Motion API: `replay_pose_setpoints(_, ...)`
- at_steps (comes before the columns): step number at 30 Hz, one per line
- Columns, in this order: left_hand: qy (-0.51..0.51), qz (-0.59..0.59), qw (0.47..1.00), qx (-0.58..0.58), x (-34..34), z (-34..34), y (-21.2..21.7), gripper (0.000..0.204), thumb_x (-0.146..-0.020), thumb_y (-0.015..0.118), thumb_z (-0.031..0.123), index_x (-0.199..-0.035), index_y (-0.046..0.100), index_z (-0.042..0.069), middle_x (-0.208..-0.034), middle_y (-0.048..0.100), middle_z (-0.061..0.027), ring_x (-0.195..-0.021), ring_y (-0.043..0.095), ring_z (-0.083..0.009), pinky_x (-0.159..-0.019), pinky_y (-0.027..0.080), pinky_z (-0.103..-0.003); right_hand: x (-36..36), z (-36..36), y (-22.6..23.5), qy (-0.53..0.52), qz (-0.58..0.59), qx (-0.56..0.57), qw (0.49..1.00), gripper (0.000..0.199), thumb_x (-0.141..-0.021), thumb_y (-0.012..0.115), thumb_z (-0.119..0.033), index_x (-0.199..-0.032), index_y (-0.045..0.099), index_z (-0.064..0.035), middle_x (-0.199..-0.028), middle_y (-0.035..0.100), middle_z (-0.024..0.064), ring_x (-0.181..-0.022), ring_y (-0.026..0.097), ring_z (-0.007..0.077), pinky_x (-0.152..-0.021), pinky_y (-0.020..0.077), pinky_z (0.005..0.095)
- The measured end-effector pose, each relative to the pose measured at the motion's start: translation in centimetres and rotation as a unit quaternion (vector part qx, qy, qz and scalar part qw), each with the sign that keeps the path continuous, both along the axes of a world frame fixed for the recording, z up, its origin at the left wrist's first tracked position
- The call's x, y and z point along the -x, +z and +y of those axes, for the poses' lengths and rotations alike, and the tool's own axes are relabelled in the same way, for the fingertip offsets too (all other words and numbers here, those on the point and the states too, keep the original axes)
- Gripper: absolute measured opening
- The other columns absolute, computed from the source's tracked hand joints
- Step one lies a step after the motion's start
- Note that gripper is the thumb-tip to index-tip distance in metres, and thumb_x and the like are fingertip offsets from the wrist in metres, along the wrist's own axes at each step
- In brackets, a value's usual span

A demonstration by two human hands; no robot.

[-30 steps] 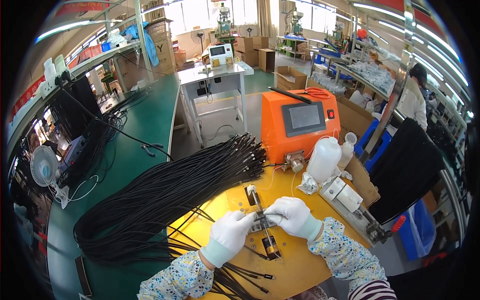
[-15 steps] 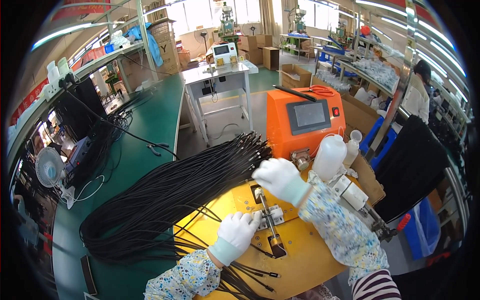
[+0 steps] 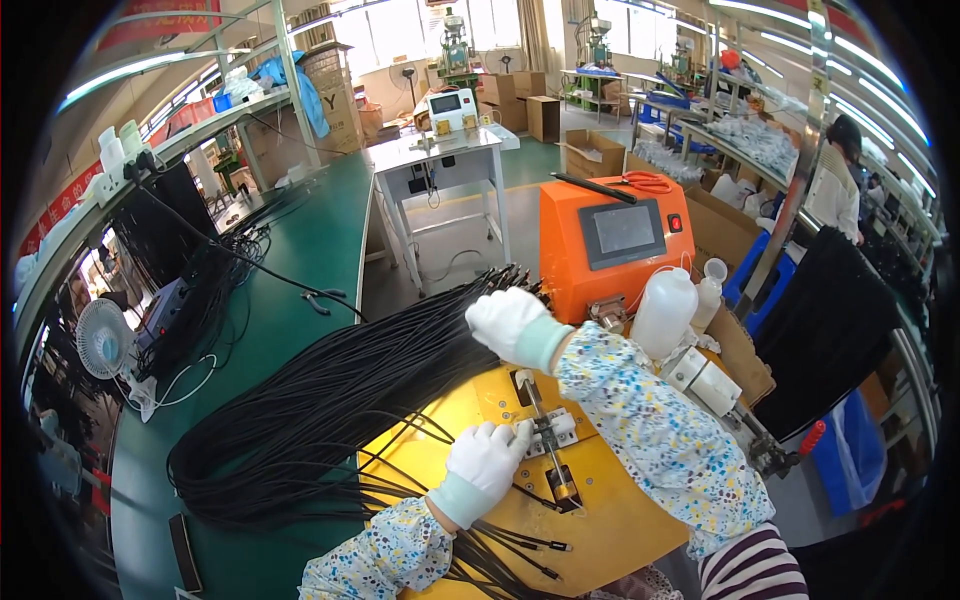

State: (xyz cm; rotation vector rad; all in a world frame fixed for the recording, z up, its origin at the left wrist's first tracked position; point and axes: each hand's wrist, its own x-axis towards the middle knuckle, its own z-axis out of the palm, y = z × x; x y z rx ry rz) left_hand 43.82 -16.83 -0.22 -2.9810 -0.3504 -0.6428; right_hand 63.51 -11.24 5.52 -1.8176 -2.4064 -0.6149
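My left hand (image 3: 482, 468), in a white glove, is at the small metal fixture (image 3: 553, 432) on the yellow machine plate (image 3: 630, 520). Its fingers are curled together with the tips against the fixture's left side, and whatever they pinch is hidden. Above the tied end of a large bundle of black cables (image 3: 330, 390) is my right hand (image 3: 508, 325), also gloved, its fingers closed. I cannot make out anything in them. A few loose cables with metal plugs (image 3: 556, 546) run under my left wrist across the plate.
Behind the plate stands an orange control box (image 3: 615, 240) with a screen, pliers and a black pen-like tool on top. To its right are a white squeeze bottle (image 3: 664, 312) and a cylinder with a red-handled lever (image 3: 810, 438). A green table (image 3: 290, 290) carries a small fan (image 3: 104, 338).
My right hand has moved left, away from above the fixture to over the cable ends. My left hand stays at the fixture. The whole view has shifted slightly.
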Motion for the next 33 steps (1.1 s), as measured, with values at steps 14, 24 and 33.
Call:
replay_pose_setpoints(14, 0.022, -0.035, 0.999, 0.019, 0.6, 1.0, 0.1, 0.037, -0.078, 0.061, 0.012, -0.115, 0.065, 0.011, -0.081, 0.061, -0.0022, -0.075, 0.058, -0.0207, -0.07, 0.046, -0.034, -2.2, -11.5, 2.6, 0.022, 0.1, -0.19, 0.976, 0.018, -0.075, 0.06, -0.005, -0.093, 0.064, -0.0095, -0.078, 0.059, 0.003, -0.075, 0.06, 0.0217, -0.068, 0.0467, 0.0343)
replay_pose_setpoints(24, 0.019, 0.083, 0.943, 0.323, 1.3, 0.2, 4.4, 0.032, -0.083, 0.061, 0.004, -0.114, 0.063, 0.006, -0.094, 0.066, -0.0046, -0.085, 0.062, -0.0213, -0.08, 0.049, -0.032, -2.0, -13.7, -1.1, -0.053, 0.357, -0.151, 0.92, 0.012, -0.08, 0.067, -0.011, -0.089, 0.066, -0.0039, -0.081, 0.062, 0.0095, -0.077, 0.062, 0.0264, -0.069, 0.0482, 0.0355)
replay_pose_setpoints(33, -0.075, 0.033, 0.618, 0.782, 2.2, 2.1, 5.1, 0.02, -0.093, 0.056, 0.007, -0.111, 0.058, -0.001, -0.098, 0.063, -0.0048, -0.09, 0.059, -0.0107, -0.086, 0.048, -0.025, -0.7, -14.5, -1.7, -0.039, 0.523, 0.01, 0.851, 0.012, -0.085, 0.064, -0.013, -0.087, 0.066, -0.0015, -0.082, 0.063, 0.0113, -0.077, 0.062, 0.0256, -0.07, 0.0487, 0.0337)
